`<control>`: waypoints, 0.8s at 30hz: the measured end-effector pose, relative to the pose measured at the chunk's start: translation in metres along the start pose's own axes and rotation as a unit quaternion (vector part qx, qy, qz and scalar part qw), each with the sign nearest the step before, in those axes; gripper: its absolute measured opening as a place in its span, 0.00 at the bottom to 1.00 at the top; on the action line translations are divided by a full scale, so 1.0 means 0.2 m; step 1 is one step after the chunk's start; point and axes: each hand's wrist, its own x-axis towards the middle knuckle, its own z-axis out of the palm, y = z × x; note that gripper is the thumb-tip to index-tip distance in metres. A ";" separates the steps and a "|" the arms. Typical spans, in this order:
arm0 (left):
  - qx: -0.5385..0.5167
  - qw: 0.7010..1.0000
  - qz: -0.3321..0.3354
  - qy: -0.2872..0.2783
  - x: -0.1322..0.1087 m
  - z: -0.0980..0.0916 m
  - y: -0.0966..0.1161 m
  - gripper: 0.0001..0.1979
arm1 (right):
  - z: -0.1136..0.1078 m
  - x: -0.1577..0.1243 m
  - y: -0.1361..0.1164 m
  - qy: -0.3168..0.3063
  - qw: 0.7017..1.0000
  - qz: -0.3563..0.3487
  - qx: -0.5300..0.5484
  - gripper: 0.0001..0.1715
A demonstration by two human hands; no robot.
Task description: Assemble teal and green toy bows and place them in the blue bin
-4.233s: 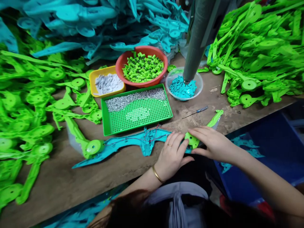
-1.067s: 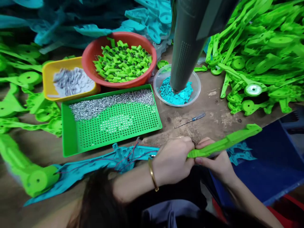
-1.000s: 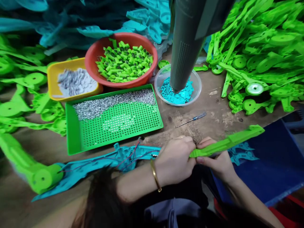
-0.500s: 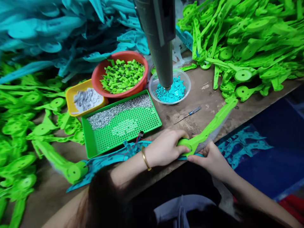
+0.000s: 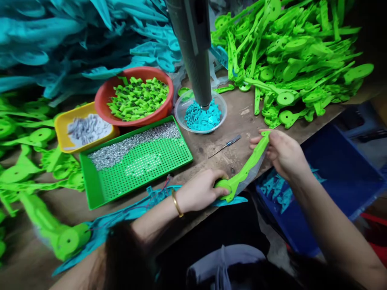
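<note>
A long green plastic arm (image 5: 246, 171) with a round hub lies slanted at the front edge of the wooden bench (image 5: 211, 149). My left hand (image 5: 199, 191), with a gold bangle on its wrist, is closed over the hub end. My right hand (image 5: 282, 151) grips the arm's far tip. Under the hub lies a long teal plastic shell (image 5: 145, 207) with red wires, which runs left to another green arm (image 5: 57, 237).
A green perforated tray (image 5: 136, 161) of small metal pieces, a yellow tub (image 5: 83, 129), a red bowl (image 5: 136, 98) of green pieces and a clear bowl (image 5: 202, 117) of teal bits stand behind. A grey tool (image 5: 193, 52) hangs above. A small screwdriver (image 5: 225, 145) lies near. Green and teal part heaps surround.
My right hand slid from beside the hub out to the green arm's far tip. The left hand stays on the hub. The view shifted so the bench items sit further left.
</note>
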 end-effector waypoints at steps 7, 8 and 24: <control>0.041 0.999 0.022 0.009 0.04 0.04 0.01 0.13 | 0.00 0.15 0.05 0.011 1.000 0.000 0.000 0.21; 0.061 0.997 0.032 0.031 0.02 0.04 0.02 0.13 | -0.01 0.15 0.07 0.010 0.999 0.006 -0.031 0.22; 0.086 0.855 -0.097 0.503 -0.69 0.29 -0.48 0.10 | 0.58 -0.15 0.14 -0.303 0.723 -0.317 -0.534 0.15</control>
